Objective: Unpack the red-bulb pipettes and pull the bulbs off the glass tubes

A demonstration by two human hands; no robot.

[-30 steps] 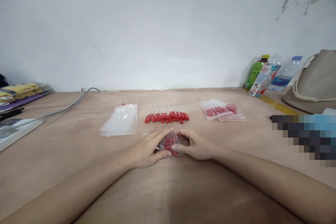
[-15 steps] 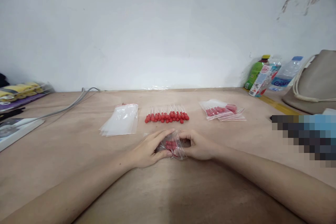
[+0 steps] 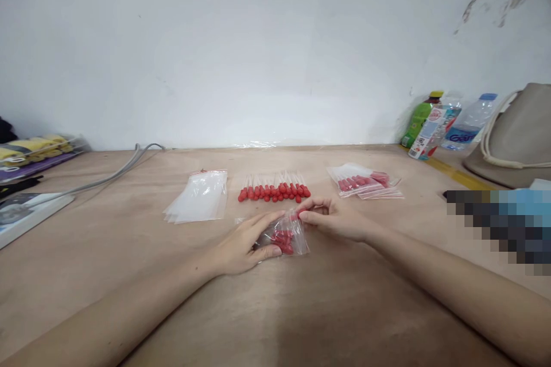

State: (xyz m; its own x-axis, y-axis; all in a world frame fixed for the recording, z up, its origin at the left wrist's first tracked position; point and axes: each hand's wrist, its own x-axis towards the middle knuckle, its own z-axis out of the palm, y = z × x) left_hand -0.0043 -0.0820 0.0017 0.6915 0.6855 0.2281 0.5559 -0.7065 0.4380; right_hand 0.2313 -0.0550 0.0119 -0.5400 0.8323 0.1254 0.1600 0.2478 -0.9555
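Observation:
My left hand (image 3: 253,245) lies curved around a small clear zip bag (image 3: 303,239), thumb and fingers pressing its sides. Inside that bag sit several red-tipped pieces (image 3: 283,238). At the bag's far right corner my right hand (image 3: 329,218) is closed in a pinch; a bit of red shows at its fingertips, too small to name for sure. Just beyond the hands lies a row of thin clear sticks with red bulb ends (image 3: 275,190).
A fan of flat clear zip bags (image 3: 197,198) lies left of the row. Filled bags (image 3: 364,180) are stacked to the right. Bottles (image 3: 419,120), a carton (image 3: 428,135) and a beige bag (image 3: 516,132) stand at right. A grey cable (image 3: 116,172) runs along the left.
My right hand has moved from the bag's open end up to its far corner and now pinches there. The bag's right end lies flatter. My left hand stays in place.

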